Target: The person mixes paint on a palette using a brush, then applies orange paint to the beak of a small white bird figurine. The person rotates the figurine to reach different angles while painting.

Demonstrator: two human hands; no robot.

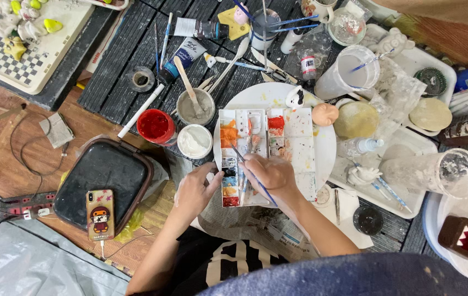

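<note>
The dark slatted worktop [114, 66] fills the far half of the scene, crowded with paint tubes, brushes and cups. A dark tray [102, 175] lies at the near left with a phone [100, 215] resting on its near edge. A round white plate [322, 142] sits in the middle, carrying a white paint palette [267, 156] with orange, red and blue wells. Left of the plate stand a red paint pot [155, 126], a white paint pot [194, 141] and a grey cup [195, 107] with a stick in it. The right hand [271, 174] is over the near part of the palette, fingers closed around a thin blue brush [251, 174] whose tip points to the far left. The left hand [195, 192] rests at the palette's near left corner, fingers loosely curled and holding nothing
</note>
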